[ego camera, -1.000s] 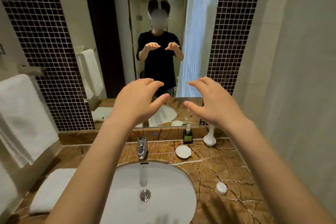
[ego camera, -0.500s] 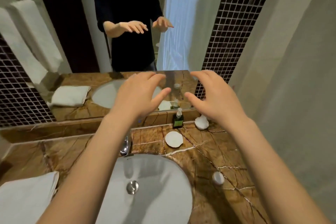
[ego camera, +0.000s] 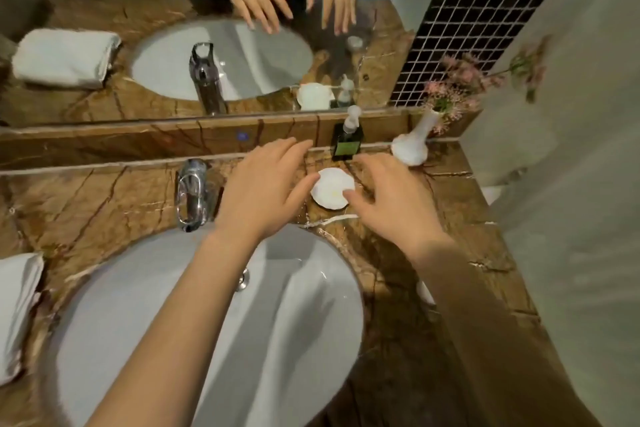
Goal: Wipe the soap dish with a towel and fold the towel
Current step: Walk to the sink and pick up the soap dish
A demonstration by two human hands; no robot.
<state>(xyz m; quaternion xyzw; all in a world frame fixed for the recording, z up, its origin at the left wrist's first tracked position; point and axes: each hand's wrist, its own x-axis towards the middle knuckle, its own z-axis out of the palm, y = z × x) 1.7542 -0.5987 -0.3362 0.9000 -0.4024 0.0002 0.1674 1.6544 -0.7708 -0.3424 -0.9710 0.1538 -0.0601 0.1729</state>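
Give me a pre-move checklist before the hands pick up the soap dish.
1. Soap dish in view and reachable, on the counter behind the sink: ok.
2. Left hand empty, thumb at the dish's left edge: ok.
3. Right hand empty, thumb at the dish's right edge: ok.
4. Dish empty of soap: cannot tell; a faint yellowish mark shows inside.
5. Towel ready: not ok; it lies folded at the far left counter edge, in neither hand.
6. Soap bottle and vase clear of the lift: ok, both stand behind the dish.
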